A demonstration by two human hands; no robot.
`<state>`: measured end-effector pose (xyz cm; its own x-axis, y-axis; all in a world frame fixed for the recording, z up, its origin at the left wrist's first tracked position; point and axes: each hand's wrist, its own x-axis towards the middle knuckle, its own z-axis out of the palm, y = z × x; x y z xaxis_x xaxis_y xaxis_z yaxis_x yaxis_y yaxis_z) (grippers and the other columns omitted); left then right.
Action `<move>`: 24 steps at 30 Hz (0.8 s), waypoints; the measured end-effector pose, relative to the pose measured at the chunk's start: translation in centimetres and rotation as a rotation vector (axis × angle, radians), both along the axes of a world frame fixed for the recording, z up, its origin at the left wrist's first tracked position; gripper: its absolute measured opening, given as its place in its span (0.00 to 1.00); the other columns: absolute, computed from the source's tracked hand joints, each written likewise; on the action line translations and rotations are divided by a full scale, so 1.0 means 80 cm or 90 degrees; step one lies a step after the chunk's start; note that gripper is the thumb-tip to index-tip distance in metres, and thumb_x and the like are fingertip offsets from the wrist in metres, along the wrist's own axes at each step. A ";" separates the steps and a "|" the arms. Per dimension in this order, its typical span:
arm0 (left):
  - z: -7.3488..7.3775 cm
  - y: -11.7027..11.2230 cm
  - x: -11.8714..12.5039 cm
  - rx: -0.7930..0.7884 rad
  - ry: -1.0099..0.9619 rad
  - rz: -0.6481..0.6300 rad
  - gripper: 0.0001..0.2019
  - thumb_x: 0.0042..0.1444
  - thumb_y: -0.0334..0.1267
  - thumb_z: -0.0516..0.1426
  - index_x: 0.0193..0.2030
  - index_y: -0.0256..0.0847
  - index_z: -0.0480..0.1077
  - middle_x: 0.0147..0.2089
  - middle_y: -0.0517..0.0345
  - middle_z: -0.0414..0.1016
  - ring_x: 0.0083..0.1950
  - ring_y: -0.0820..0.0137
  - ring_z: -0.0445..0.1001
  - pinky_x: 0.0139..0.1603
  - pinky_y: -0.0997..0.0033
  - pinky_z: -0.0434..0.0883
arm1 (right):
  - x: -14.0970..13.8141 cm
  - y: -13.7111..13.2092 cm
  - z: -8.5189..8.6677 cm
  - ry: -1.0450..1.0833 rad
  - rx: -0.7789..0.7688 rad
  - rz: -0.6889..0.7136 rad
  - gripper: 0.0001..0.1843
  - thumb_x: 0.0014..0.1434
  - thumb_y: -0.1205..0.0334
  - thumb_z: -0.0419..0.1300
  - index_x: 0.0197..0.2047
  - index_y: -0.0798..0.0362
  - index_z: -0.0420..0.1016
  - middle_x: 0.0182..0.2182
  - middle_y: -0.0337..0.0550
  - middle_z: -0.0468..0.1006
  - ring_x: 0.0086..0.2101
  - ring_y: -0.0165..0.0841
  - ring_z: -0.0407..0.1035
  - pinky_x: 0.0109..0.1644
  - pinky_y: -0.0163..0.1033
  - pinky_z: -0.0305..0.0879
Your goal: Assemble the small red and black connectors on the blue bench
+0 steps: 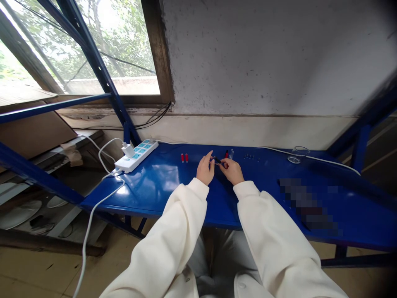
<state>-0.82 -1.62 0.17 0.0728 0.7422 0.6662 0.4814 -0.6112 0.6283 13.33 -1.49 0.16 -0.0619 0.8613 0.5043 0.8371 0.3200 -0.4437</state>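
Over the middle of the blue table (161, 194), my left hand (204, 169) and my right hand (233, 171) meet at a small dark, slim piece (216, 159). Fingers of both hands close on it, one hand from each side; its exact kind is too small to make out. Just beyond my right hand lie a small red-and-black piece (226, 154) and a clear piece (231, 153). Two short red cylinders (186, 157) with pale ends, like batteries, are on the table to the left of my left hand.
A white power strip (132, 163) with a plugged-in white adapter sits at the left, its cable (89, 231) hanging over the edge. Several tiny pieces (249, 157) lie right of my hands. Further right are a glass cup (294, 159) and a pixelated dark object (305, 203). Blue frame posts flank the table.
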 end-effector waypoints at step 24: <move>0.059 0.015 -0.021 -0.051 0.275 0.039 0.04 0.51 0.36 0.55 0.33 0.42 0.71 0.34 0.58 0.73 0.40 0.67 0.67 0.44 0.63 0.59 | 0.004 0.006 -0.010 0.018 0.005 0.026 0.13 0.53 0.56 0.53 0.35 0.54 0.73 0.19 0.36 0.67 0.20 0.26 0.59 0.26 0.31 0.51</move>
